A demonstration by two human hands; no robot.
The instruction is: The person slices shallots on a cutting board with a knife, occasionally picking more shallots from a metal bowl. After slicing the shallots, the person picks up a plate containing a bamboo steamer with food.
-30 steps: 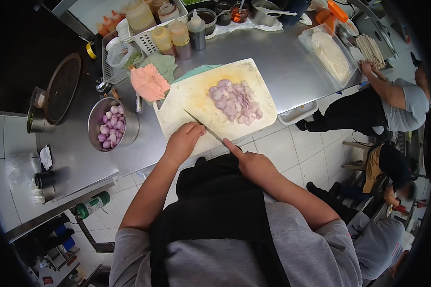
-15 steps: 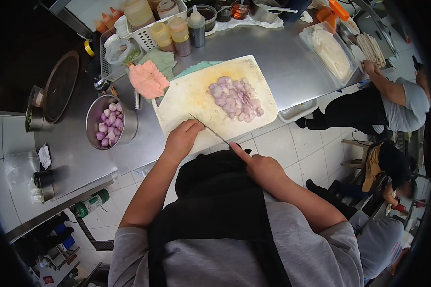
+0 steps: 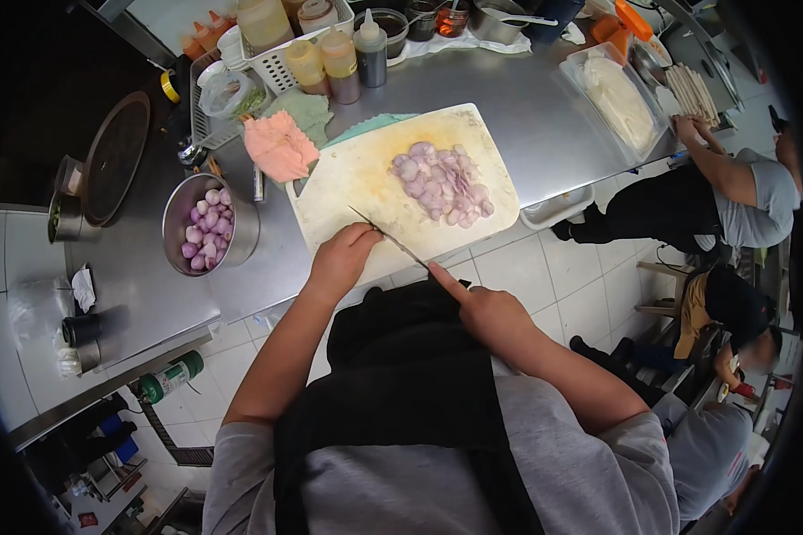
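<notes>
My right hand (image 3: 488, 309) grips a knife (image 3: 403, 248), the index finger stretched along the top of it. The thin blade crosses the near edge of a white cutting board (image 3: 335, 192), its tip pointing up and left. Against the blade's left side, my left hand (image 3: 343, 257) is closed with fingertips bunched at the board; what they hold is hidden. A pile of sliced shallots (image 3: 442, 183) lies on the right half of the board. Left of the board, a metal pot (image 3: 246, 234) holds several peeled shallots (image 3: 207, 230).
Pink (image 3: 279, 147) and green cloths lie by the board's upper left corner. Sauce bottles (image 3: 340, 67) and a white basket (image 3: 277, 64) stand behind. A tray of dough (image 3: 617, 102) is at right, near a co-worker (image 3: 732, 183). The steel counter (image 3: 473, 85) ends just before me.
The view has shifted very slightly. Both hands and the knife keep nearly the same place on the board, and the shallot pile looks unchanged.
</notes>
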